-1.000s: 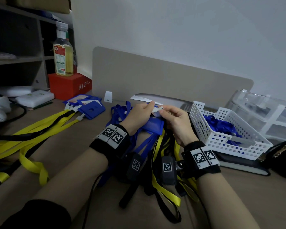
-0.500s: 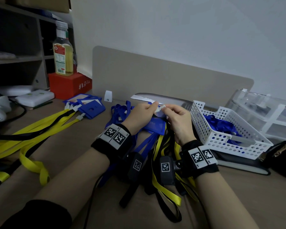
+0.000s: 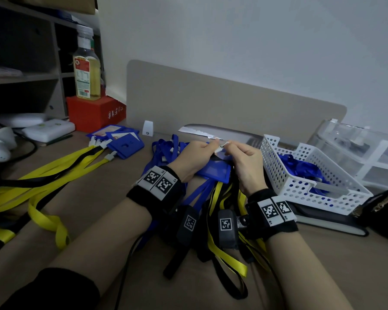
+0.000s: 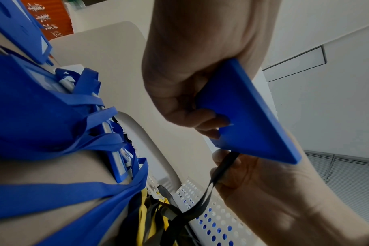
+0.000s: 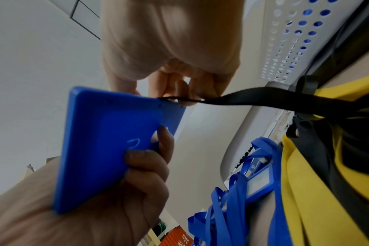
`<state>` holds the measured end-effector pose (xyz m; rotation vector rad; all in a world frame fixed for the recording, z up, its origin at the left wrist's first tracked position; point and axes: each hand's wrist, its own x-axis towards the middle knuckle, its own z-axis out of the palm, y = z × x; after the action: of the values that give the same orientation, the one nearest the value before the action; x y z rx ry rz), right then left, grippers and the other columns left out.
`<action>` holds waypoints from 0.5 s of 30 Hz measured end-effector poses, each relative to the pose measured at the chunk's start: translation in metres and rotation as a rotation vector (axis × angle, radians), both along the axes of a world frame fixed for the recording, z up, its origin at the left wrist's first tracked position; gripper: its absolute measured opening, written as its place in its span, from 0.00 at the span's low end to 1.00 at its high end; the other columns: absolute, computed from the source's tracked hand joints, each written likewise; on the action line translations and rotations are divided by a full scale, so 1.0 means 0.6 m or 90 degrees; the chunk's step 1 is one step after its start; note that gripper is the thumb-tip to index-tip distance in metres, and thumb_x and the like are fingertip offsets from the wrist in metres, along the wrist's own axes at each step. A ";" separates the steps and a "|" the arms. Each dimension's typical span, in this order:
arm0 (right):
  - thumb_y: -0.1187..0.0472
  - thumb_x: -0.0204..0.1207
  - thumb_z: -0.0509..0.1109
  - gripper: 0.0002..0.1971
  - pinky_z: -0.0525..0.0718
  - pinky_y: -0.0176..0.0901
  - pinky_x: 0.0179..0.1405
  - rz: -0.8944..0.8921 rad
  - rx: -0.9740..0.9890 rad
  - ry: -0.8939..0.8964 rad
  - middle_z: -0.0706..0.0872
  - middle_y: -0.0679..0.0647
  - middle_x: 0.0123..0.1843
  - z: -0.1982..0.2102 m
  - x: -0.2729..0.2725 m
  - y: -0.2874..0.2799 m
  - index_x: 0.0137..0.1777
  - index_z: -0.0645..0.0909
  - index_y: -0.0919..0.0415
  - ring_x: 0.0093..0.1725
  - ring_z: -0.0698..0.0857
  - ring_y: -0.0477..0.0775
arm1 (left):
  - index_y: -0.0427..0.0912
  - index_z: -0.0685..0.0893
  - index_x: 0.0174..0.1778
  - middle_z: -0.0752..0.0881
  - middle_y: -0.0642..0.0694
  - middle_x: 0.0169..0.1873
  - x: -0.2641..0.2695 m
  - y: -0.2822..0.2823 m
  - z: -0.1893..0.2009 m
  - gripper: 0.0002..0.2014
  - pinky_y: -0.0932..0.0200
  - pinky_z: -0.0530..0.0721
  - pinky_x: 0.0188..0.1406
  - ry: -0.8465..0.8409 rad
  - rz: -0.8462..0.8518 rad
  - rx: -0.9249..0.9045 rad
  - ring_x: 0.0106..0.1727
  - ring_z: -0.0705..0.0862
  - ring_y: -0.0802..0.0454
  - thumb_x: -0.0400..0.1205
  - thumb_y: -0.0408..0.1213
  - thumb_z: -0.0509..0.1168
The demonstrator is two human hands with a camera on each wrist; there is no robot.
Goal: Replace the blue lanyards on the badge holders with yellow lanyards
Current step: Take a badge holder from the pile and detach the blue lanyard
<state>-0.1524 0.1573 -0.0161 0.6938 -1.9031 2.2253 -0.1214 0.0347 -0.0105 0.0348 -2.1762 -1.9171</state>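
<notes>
The left hand (image 3: 195, 159) grips the blue holder (image 3: 214, 173) above the desk; the right hand (image 3: 244, 162) pinches the strap's white clip (image 3: 220, 148) at its top edge. Keep the holder steady and feed the clip squarely through the slot — not at an angle. The holder's long axis points away from the person, slot end farthest.

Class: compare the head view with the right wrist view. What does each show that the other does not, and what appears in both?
Only the head view shows the bottle on the red box and the finished holders on yellow lanyards at the left. Only the right wrist view shows the left hand's fingers curled under the blue badge holder and the black strap reaching its top edge, where the right hand pinches. Both show that holder, both hands and the white basket.
</notes>
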 end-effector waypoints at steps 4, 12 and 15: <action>0.71 0.78 0.68 0.08 0.79 0.30 0.33 0.001 -0.001 0.009 0.88 0.44 0.30 0.001 0.002 0.001 0.45 0.89 0.66 0.30 0.83 0.38 | 0.36 0.83 0.48 0.81 0.37 0.41 0.002 0.002 0.000 0.17 0.56 0.77 0.43 -0.009 0.002 0.001 0.43 0.80 0.48 0.87 0.48 0.58; 0.73 0.76 0.68 0.15 0.79 0.34 0.38 -0.005 0.002 0.034 0.88 0.50 0.34 -0.001 -0.009 0.002 0.34 0.90 0.57 0.37 0.82 0.45 | 0.40 0.80 0.34 0.81 0.44 0.33 0.009 -0.016 0.010 0.23 0.65 0.76 0.31 -0.034 0.001 -0.005 0.35 0.80 0.51 0.87 0.52 0.56; 0.72 0.74 0.70 0.15 0.80 0.35 0.42 -0.039 0.022 0.063 0.87 0.49 0.35 0.003 -0.011 0.004 0.32 0.90 0.54 0.39 0.82 0.44 | 0.45 0.77 0.27 0.78 0.48 0.33 0.008 -0.036 0.019 0.24 0.65 0.75 0.25 -0.051 0.076 0.038 0.32 0.77 0.52 0.87 0.52 0.55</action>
<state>-0.1590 0.1600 -0.0142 0.7255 -1.8930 2.0865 -0.1166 0.0131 0.0011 0.2494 -2.1149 -1.9437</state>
